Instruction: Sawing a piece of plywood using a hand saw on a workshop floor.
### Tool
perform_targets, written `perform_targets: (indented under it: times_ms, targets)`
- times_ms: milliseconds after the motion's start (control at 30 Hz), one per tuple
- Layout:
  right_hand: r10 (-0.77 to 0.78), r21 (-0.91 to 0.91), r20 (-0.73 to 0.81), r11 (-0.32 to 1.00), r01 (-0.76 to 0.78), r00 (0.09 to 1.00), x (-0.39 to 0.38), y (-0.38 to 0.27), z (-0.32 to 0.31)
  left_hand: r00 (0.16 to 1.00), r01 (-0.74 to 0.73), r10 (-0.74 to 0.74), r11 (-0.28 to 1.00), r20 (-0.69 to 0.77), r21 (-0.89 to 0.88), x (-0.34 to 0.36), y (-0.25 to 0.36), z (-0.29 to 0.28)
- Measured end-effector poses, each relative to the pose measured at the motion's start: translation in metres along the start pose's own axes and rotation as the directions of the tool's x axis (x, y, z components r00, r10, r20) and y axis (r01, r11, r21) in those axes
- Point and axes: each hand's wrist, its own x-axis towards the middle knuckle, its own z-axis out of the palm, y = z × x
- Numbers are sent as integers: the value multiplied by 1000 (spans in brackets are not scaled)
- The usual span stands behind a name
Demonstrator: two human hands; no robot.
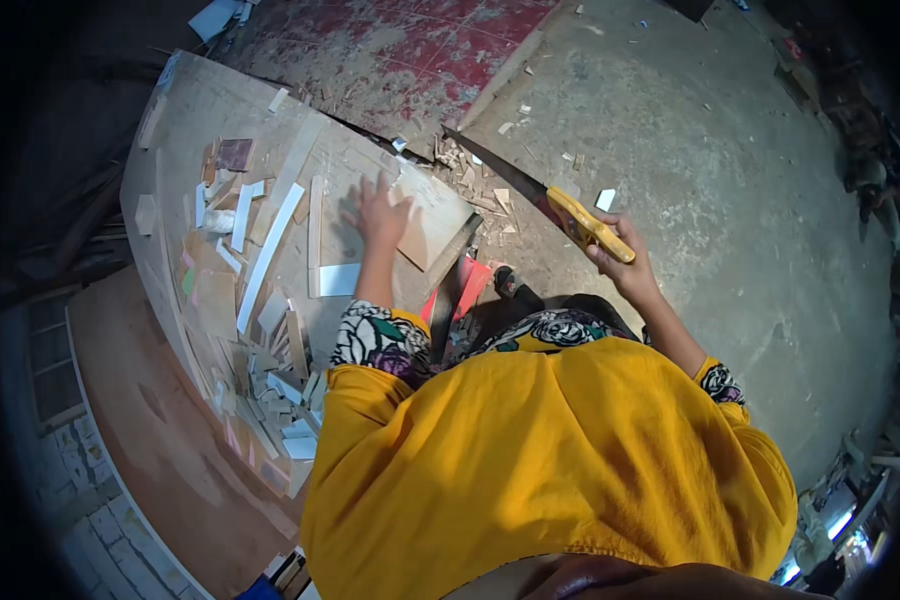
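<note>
My right hand is closed round the yellow handle of a handsaw. Its dark blade slants up and left, with the tip near the table's far right corner. My left hand lies with spread fingers on the wooden worktable, at the left edge of a flat pale board. That board sits at the table's right end. The blade hangs beyond the table edge, apart from the board. Close to my left forearm is a white strip piece.
Wood offcuts and white strips cover the table's left and near parts. Scraps litter the concrete floor beside the table corner. Something red hangs under the table's end. Clutter lines the far right side.
</note>
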Motion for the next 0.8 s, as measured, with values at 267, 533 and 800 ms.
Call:
perform_targets:
  times_ms: [267, 533, 800]
  targets:
    - [-143, -97, 103, 984, 152, 984, 2, -47, 43, 997, 8, -4, 999, -77, 49, -37, 50, 59]
    - [68, -212, 167, 977, -32, 984, 26, -80, 73, 992, -39, 34, 999, -119, -34, -39, 49, 59]
    - [95, -330, 259, 944, -5, 961, 64, -107, 90, 987, -44, 39, 999, -156, -26, -41, 46, 63]
